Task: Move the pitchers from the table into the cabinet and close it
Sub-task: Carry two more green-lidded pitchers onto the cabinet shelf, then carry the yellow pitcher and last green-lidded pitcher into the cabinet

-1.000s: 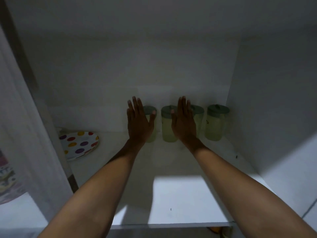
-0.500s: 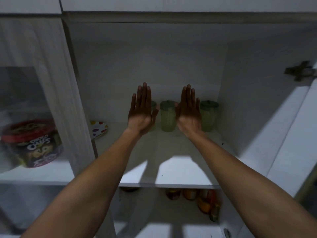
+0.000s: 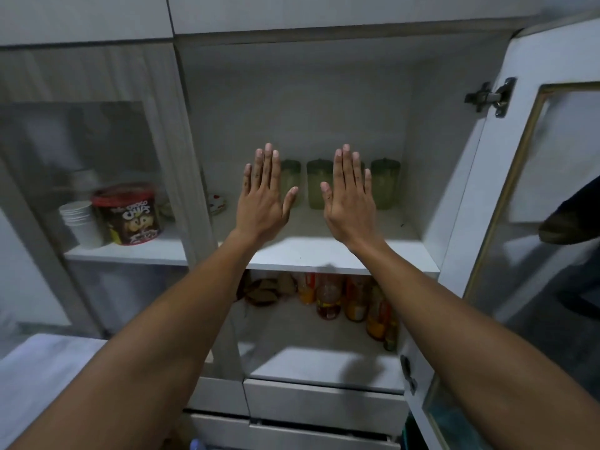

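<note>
Now we hold our left hand (image 3: 263, 199) and right hand (image 3: 349, 199) flat, fingers spread, empty. Beyond our fingertips the pitchers (image 3: 316, 183) stand in a row at the shelf's back, leaving the open door (image 3: 506, 196), off our right hand, free to shut.

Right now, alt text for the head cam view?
Two bare hands, left hand and right hand, are held up flat and empty before an open cabinet whose upper shelf holds green-lidded pitchers in a row at the back. The glass-paned door stands open at right; bottles fill the shelf below.
</note>
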